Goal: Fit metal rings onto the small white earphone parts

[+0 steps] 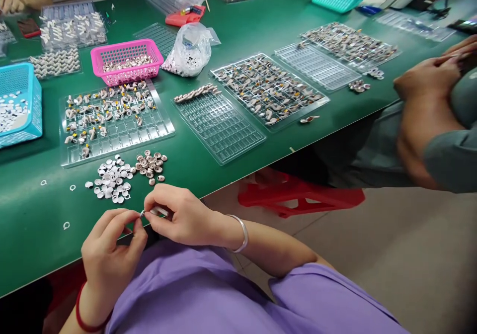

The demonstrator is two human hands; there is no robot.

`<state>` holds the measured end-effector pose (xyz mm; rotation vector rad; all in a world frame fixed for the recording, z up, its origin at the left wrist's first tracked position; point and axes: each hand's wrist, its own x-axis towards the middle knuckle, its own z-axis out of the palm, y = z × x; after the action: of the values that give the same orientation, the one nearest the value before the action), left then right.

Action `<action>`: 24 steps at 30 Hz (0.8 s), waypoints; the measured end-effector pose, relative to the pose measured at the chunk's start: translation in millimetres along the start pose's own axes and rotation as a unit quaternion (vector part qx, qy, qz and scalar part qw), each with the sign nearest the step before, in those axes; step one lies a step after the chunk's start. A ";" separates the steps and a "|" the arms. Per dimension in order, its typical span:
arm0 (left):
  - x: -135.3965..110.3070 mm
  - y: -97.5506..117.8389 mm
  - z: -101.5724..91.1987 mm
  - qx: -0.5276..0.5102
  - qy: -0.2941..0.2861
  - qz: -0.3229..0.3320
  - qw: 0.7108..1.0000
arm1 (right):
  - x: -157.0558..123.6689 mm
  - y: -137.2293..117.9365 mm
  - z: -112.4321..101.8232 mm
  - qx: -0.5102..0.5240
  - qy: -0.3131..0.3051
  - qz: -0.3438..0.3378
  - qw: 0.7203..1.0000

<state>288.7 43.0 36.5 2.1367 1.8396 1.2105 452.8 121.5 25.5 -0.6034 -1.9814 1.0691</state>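
Observation:
At the table's front edge my left hand (112, 242) and my right hand (184, 214) meet, fingertips almost touching. My right hand pinches a white earbud housing (161, 211) whose stem shows between the fingers. The left thumb and forefinger close on a small round earbud cap (142, 214) at the housing's end; fingers hide most of it. Just beyond lie a pile of white earbud caps (112, 180) and a pile of beige cup-shaped earbud shells (149, 164). Behind them, a clear tray (130, 137) holds earbud parts with yellow bits.
A blue basket (35, 110) stands left, a pink basket (126, 79) and a plastic bag (196, 45) farther back. More trays (227, 130) extend right. Loose rings (66, 225) lie near the left front. A co-worker's arm (425, 105) is at right, above a red stool (301, 197).

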 end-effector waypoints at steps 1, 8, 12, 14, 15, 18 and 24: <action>0.4 0.0 -0.6 -0.005 -0.006 -0.003 1.000 | 0.5 0.8 -1.3 0.003 -0.008 -0.008 1.000; 5.3 -0.8 -10.4 -0.081 -0.080 -0.077 0.990 | 7.8 13.0 -5.0 0.175 -0.114 0.065 0.976; 9.0 -0.4 -14.7 -0.139 -0.108 -0.134 0.975 | 9.2 22.0 -0.8 0.277 -0.172 0.113 0.939; 9.3 -1.1 -15.2 -0.169 -0.116 -0.162 0.965 | 9.2 25.9 2.2 0.314 -0.193 0.128 0.921; 8.8 -2.0 -15.3 -0.183 -0.121 -0.176 0.960 | 9.3 27.6 3.6 0.330 -0.203 0.136 0.912; 6.3 -5.4 -15.0 -0.208 -0.128 -0.203 0.948 | 10.6 29.8 5.9 0.355 -0.219 0.150 0.896; 0.1 -4.1 -14.2 -0.144 -0.103 -0.171 0.969 | 13.7 14.5 0.7 0.264 -0.188 0.158 0.933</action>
<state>277.0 38.2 44.2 1.6421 1.7275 1.0553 444.9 138.5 18.7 -0.4498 -1.8112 1.9561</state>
